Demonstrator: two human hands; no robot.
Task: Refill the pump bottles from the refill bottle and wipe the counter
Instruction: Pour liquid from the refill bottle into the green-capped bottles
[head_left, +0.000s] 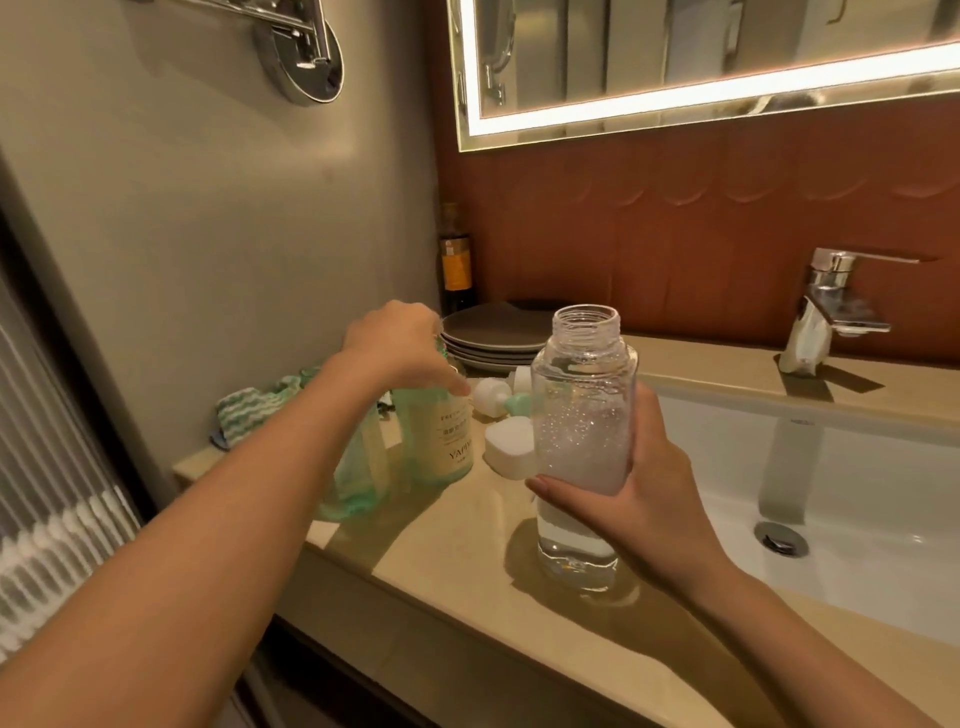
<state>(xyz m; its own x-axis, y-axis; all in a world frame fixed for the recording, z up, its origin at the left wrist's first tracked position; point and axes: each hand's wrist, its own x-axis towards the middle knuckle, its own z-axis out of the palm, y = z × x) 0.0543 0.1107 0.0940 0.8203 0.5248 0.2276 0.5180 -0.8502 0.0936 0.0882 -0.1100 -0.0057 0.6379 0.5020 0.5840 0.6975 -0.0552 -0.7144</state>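
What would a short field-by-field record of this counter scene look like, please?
left hand: grips the top of the green labelled bottle
right hand: holds the clear bottle at mid-body
clear bottle: uncapped, bubbly liquid inside
counter: white caps, striped cloth, stacked plates
sink: right of the bottles, faucet behind it

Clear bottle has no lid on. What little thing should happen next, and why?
Probably lift the green bottle and tip it over the clear bottle. The clear bottle's mouth is open and it is only partly full, the right grip steadies it on the counter, and the left grip holds the green bottle's top.
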